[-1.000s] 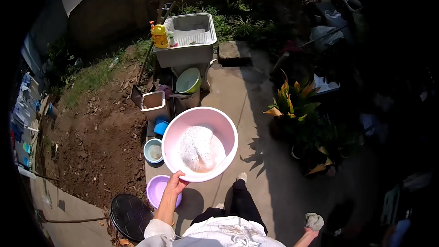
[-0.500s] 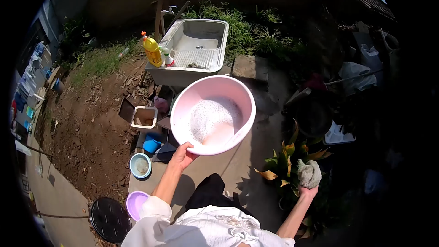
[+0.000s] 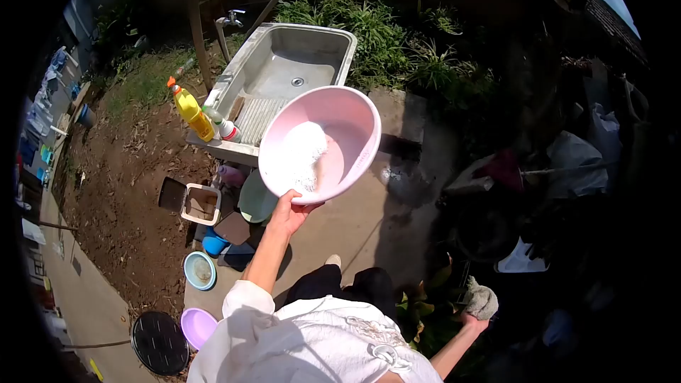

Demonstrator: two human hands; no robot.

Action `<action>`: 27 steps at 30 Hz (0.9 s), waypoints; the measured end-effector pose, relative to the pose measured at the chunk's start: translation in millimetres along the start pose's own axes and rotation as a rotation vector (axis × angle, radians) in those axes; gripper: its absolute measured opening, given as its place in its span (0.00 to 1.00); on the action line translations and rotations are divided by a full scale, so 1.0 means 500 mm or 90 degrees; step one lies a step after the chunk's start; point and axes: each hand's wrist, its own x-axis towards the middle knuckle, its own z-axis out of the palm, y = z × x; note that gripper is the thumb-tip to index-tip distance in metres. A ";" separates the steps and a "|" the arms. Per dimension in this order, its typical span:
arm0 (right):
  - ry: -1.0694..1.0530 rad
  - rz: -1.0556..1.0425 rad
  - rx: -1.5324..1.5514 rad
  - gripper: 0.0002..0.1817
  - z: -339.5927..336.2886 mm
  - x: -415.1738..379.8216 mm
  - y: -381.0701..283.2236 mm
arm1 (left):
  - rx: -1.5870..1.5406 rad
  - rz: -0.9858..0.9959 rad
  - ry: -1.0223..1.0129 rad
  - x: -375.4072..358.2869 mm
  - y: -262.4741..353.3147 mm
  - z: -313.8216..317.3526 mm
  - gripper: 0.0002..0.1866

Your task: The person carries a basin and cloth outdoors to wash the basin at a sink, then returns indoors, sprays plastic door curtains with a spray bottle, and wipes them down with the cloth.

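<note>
My left hand (image 3: 289,216) grips the near rim of a pink plastic basin (image 3: 355,117), thumb over the edge. White suds (image 3: 305,152) and some water lie in the basin, gathered toward its left side; it is held tilted in the air, overlapping the front corner of a stone sink (image 3: 306,64). Out to the right, my right hand (image 3: 474,324) is closed on a wrung grey cloth (image 3: 482,299), above a leafy plant (image 3: 418,308).
On the sink's left ledge stand a yellow bottle (image 3: 190,110) and a white bottle (image 3: 228,130). A tap (image 3: 230,20) rises behind. Lower left are an open bin (image 3: 201,203), a light-blue bowl (image 3: 200,270), a purple basin (image 3: 199,326) and a black round lid (image 3: 159,342).
The basin has moved up and left in view, and its suds have shifted to the left side. My right hand with the cloth sits lower. The sink appears closer.
</note>
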 end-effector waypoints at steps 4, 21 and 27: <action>0.017 -0.079 0.108 0.27 -0.012 0.108 -0.076 | -0.004 0.018 0.005 0.125 0.021 0.034 0.33; -0.317 0.066 -0.335 0.23 0.729 0.520 0.475 | 0.018 0.161 0.324 0.479 0.183 0.135 0.13; -0.096 0.066 -0.294 0.22 0.669 0.619 0.584 | -0.113 0.072 0.248 0.649 0.294 0.122 0.17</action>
